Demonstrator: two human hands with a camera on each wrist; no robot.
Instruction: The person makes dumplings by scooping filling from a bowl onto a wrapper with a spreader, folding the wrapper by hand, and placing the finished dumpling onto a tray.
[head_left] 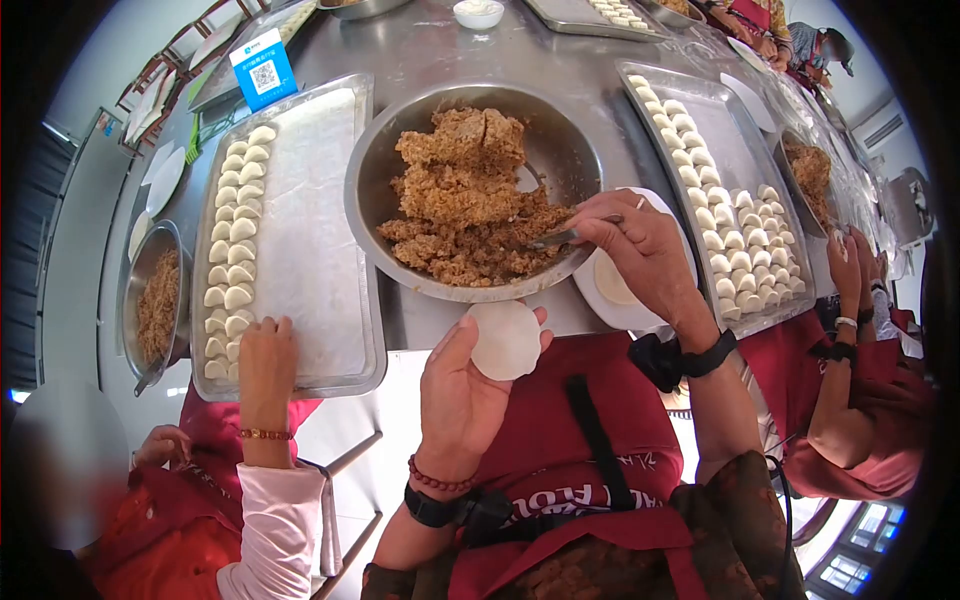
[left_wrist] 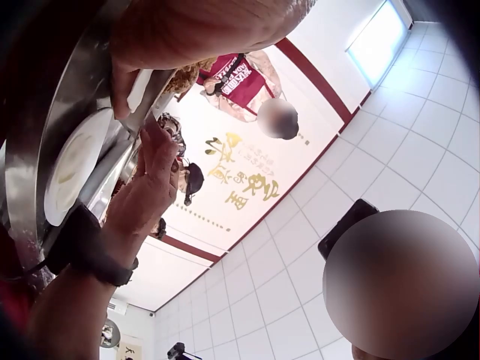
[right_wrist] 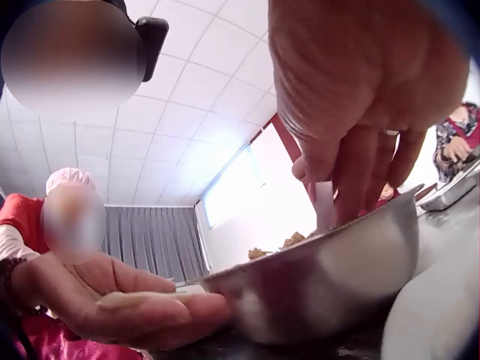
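A round dumpling wrapper [head_left: 505,341] lies across the fingers of my left hand [head_left: 462,395], palm up, with the thumb straight along its edge. In the right wrist view the wrapper [right_wrist: 142,298] rests flat on those fingers, just outside the bowl. My right hand [head_left: 640,250] reaches over the rim of the big metal bowl [head_left: 362,190] and pinches the handle of a metal spoon [head_left: 556,238]. The spoon's far end is buried in the brown, crumbly filling [head_left: 455,200]. Right of the bowl, partly under my right hand, a white plate [head_left: 675,225] holds more wrappers [head_left: 612,280].
On the left, a tray [head_left: 325,230] carries rows of shaped dumplings [head_left: 238,230], with another person's hand [head_left: 268,350] at its near edge. A second dumpling tray [head_left: 720,120] stands right. Smaller filling bowls [head_left: 178,290] flank both trays. Someone's arms [head_left: 845,290] work at far right.
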